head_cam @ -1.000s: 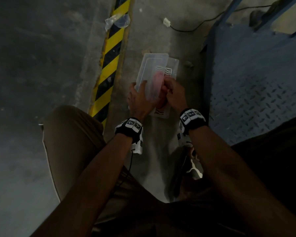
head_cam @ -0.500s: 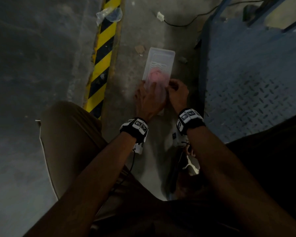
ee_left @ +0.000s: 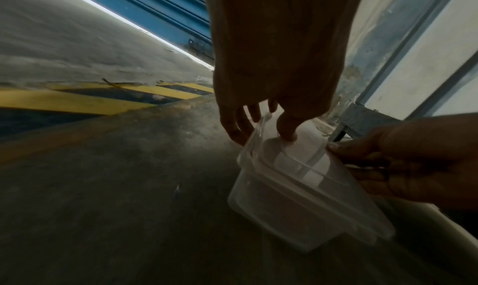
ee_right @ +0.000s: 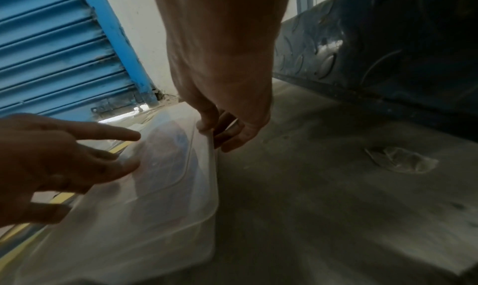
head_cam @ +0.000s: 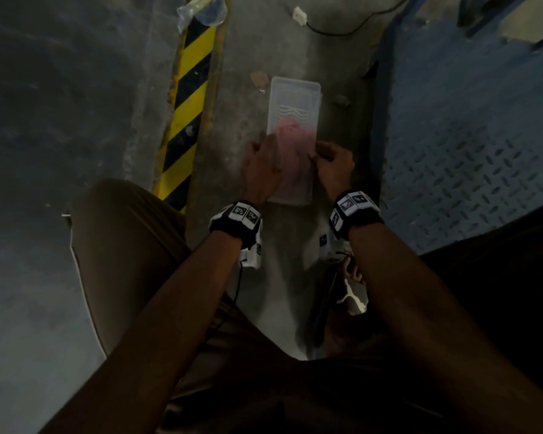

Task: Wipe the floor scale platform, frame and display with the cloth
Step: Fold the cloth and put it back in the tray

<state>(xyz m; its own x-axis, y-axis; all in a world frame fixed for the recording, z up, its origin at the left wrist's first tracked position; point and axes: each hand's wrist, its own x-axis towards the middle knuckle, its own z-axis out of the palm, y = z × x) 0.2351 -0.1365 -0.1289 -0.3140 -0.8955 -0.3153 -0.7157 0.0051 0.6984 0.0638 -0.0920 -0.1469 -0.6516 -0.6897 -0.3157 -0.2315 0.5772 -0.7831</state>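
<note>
A clear plastic box [head_cam: 293, 142] sits on the concrete floor [head_cam: 242, 89], with the pink cloth [head_cam: 293, 145] inside under its lid. The left hand [head_cam: 262, 170] rests on the lid at the box's 8 o'clock, fingers [ee_right: 108, 135] spread. The right hand [head_cam: 334, 167] at 4 o'clock pinches the lid's rim. The blue scale platform [head_cam: 470, 126] lies at 3 o'clock.

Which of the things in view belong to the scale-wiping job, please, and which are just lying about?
For the job:
- pink cloth, inside the clear lidded box
- blue scale platform
- left hand and right hand, both on the box

Lying about:
- crumpled plastic
- white plug and cable
- striped floor marking
</note>
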